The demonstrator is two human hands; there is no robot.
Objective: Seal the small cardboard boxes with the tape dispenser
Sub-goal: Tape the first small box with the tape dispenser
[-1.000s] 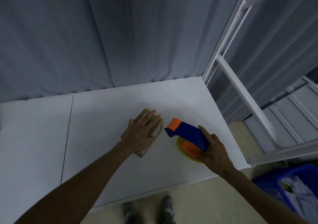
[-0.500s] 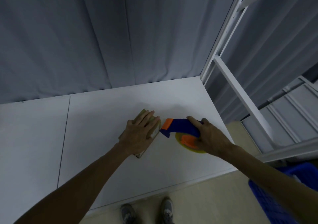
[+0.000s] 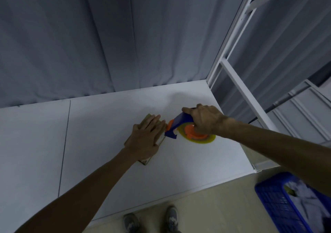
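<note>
White table [image 3: 100, 143]: right hand [image 3: 206, 120] has swung tape dispenser [image 3: 179, 123] against box [image 3: 147, 117]

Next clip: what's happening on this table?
A person is taping a small cardboard box on a white table. The left hand lies flat on top of the box and holds it down. The right hand grips a blue and orange tape dispenser, with its nose at the box's right edge, beside the left fingertips. Whether any tape is on the box yet cannot be seen. A blue crate sits on the floor to the right.
</note>
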